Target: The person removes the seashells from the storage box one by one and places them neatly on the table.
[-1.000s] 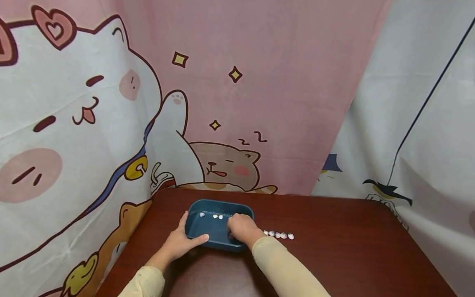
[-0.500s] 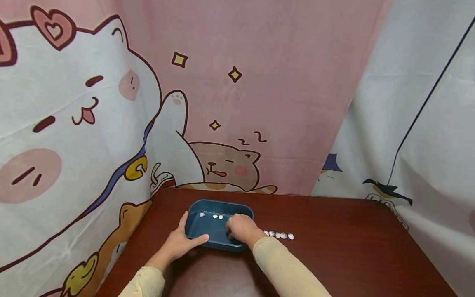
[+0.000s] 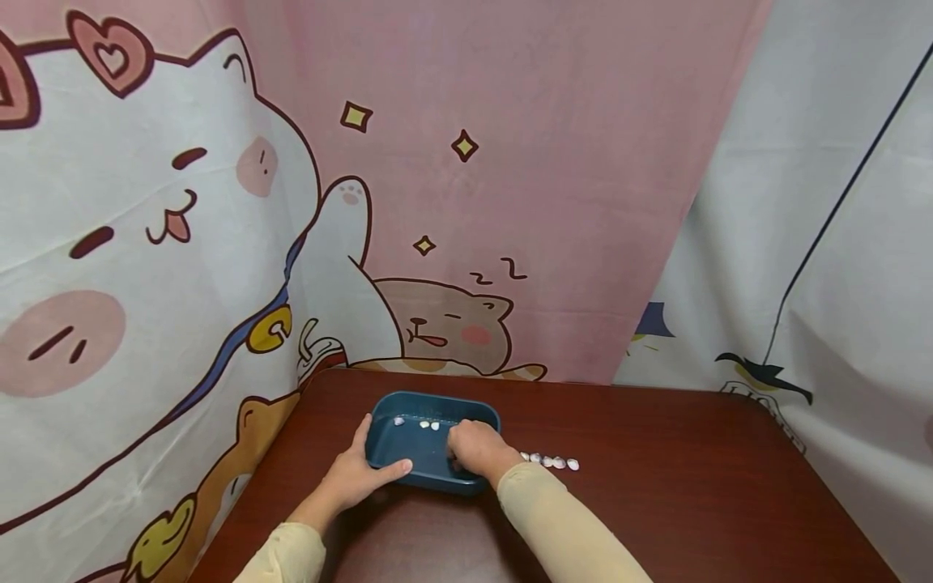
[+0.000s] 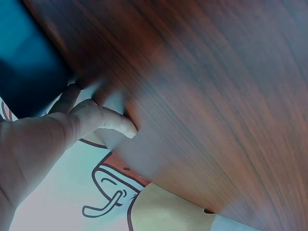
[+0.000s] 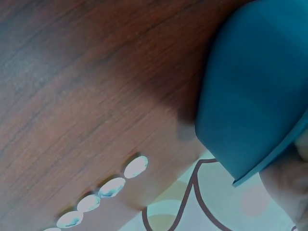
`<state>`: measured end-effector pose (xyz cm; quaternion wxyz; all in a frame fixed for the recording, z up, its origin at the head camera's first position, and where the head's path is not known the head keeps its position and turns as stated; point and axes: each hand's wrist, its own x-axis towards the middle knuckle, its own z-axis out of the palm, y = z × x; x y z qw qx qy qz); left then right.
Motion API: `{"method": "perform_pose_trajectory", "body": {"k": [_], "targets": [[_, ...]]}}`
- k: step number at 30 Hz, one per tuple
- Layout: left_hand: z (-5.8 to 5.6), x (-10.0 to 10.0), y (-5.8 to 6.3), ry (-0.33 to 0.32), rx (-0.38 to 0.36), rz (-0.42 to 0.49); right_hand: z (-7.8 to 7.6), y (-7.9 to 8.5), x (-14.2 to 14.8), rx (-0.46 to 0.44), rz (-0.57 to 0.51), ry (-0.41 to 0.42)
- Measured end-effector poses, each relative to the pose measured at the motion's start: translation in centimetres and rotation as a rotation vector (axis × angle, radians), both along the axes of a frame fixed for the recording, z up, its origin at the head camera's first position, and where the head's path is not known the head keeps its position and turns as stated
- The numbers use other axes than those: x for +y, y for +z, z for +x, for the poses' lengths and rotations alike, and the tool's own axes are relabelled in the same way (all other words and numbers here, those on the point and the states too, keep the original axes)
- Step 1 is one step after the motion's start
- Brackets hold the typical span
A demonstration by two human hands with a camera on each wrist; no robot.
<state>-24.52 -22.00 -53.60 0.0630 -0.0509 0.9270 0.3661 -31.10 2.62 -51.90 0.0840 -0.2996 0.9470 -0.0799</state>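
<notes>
A deep blue plastic tray (image 3: 408, 453) stands on the table, with three small pale seashells (image 3: 424, 424) along its far side. My left hand (image 3: 357, 474) holds the tray's near left corner, its thumb at the front rim and its fingers along the left side. In the left wrist view, fingers (image 4: 113, 120) reach down beside the tray wall to the tabletop. Inside the tray's right part is my right hand (image 3: 477, 449), fingers bent downward. Its fingertips are hidden, so whether it pinches anything does not show. A row of several seashells (image 3: 548, 461) lies to the tray's right.
The brown wood-grain table (image 3: 656, 486) extends to the right and in front of the tray. A printed cartoon cloth (image 3: 568, 202) hangs behind it and on both sides. The right wrist view shows shells (image 5: 111, 186) spaced closely near the tray's outer wall.
The right hand shifts very slightly left, then back right, within the tray. The left hand, the tray and the visible shells keep their places.
</notes>
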Motion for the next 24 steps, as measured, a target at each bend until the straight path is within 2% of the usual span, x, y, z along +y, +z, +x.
{"method": "perform_pose_trajectory", "body": {"k": [3, 5, 9, 13, 16, 18, 21, 24], "targets": [[-0.1, 0.0, -0.1, 0.001, 0.0, 0.002, 0.0, 0.3, 0.3, 0.007, 0.023, 0.018], [0.0, 0.0, -0.1, 0.0, -0.002, 0.002, 0.0, 0.5, 0.7, 0.01, -0.011, 0.021], [0.1, 0.0, 0.0, -0.008, -0.001, -0.002, -0.2, 1.1, 2.0, 0.033, -0.219, -0.004], [0.1, 0.1, 0.0, -0.012, 0.005, -0.001, -0.2, 2.8, 4.6, 0.106, -0.394, -0.001], [0.1, 0.1, 0.0, -0.011, 0.014, -0.005, 0.0, 3.9, 7.8, 0.158, -0.45, -0.006], [0.1, 0.1, 0.0, -0.012, 0.018, -0.005, 0.2, 3.9, 10.8, 0.191, -0.464, -0.025], [0.1, 0.1, 0.1, -0.016, 0.018, -0.006, 0.5, 3.3, 15.8, 0.192, -0.451, -0.092], [0.2, -0.2, 0.2, -0.02, 0.021, -0.005, 1.0, 1.8, 20.6, 0.136, -0.406, -0.185]]}}
